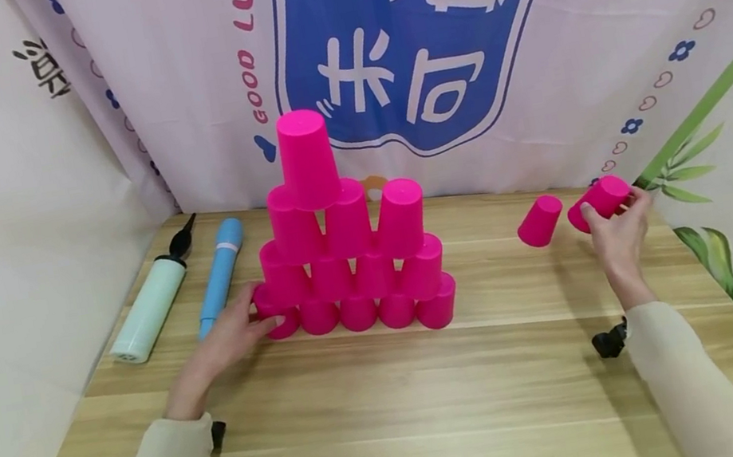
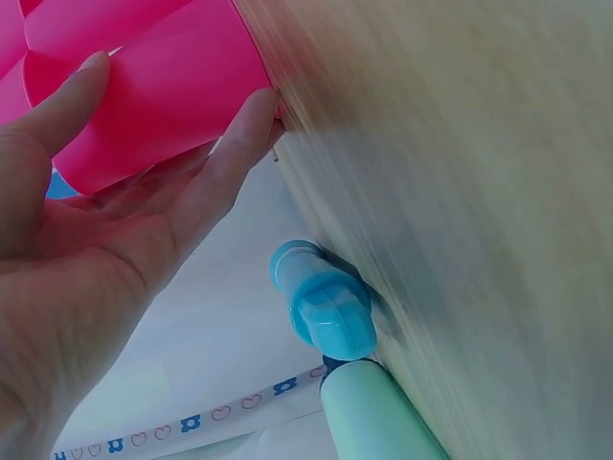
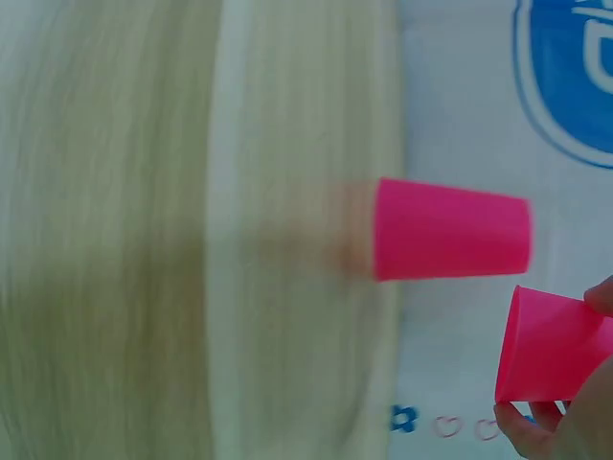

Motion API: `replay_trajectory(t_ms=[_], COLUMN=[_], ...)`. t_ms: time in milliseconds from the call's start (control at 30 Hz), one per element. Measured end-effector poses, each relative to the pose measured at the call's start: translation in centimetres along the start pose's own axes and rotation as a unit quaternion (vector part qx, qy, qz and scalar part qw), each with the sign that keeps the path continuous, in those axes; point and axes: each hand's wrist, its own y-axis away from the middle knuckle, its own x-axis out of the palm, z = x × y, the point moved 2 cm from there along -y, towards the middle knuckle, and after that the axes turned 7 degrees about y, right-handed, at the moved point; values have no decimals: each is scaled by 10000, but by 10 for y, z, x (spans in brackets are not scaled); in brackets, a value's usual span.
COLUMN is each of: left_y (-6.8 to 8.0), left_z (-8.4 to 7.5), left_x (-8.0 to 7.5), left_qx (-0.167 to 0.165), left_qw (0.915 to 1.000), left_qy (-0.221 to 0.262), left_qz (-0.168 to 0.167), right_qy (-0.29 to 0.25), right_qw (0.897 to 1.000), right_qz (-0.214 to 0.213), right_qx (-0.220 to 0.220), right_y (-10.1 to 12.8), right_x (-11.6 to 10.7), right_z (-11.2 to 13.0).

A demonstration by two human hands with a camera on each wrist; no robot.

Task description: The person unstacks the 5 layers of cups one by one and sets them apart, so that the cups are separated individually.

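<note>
Pink plastic, thin-walled and light, is what my right hand (image 1: 618, 235) holds: a cup (image 1: 601, 202) tipped on its side, lifted clear of the desk (image 1: 397, 409). My fingers (image 1: 638, 197) curl round its wall with the thumb across from them. I judge it weighs almost nothing and is smooth enough to slip, so a gentle pinch at mid-wall suits it; a hard squeeze would likely flex the rim. Just beyond my fingertips, toward the middle of the desk, a second cup (image 1: 541, 220) stands mouth down, apart from the one I hold.

My left hand (image 1: 233, 333) lies with nearly straight fingers (image 2: 235, 144) cupped against the end cup (image 1: 276, 314) in the bottom row of the pyramid (image 1: 349, 255), touching its side rather than gripping it. That stack looks easy to topple, so only light sideways contact seems safe. Behind that hand lie a blue pump (image 1: 221, 275) and a pale green pump (image 1: 149, 308), side by side.
</note>
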Motion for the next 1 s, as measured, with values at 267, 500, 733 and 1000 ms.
replay_trajectory(t_ms=[267, 500, 733, 1000], left_y=[1, 0, 0, 0], left_z=[-2, 0, 0, 0], left_x=[-2, 0, 0, 0], left_qx=[16, 41, 42, -4], left_qw=[10000, 10000, 10000, 10000], left_qy=[-26, 34, 12, 30], left_qz=[-16, -7, -12, 12], right_qy=[602, 1043, 1055, 934], right_qw=[9971, 9920, 9909, 9915], right_qz=[455, 704, 832, 904], right_qx=[-32, 56, 47, 103], right_y=[-14, -13, -12, -12], right_x=[14, 17, 18, 20], right_z=[-17, -31, -38, -45])
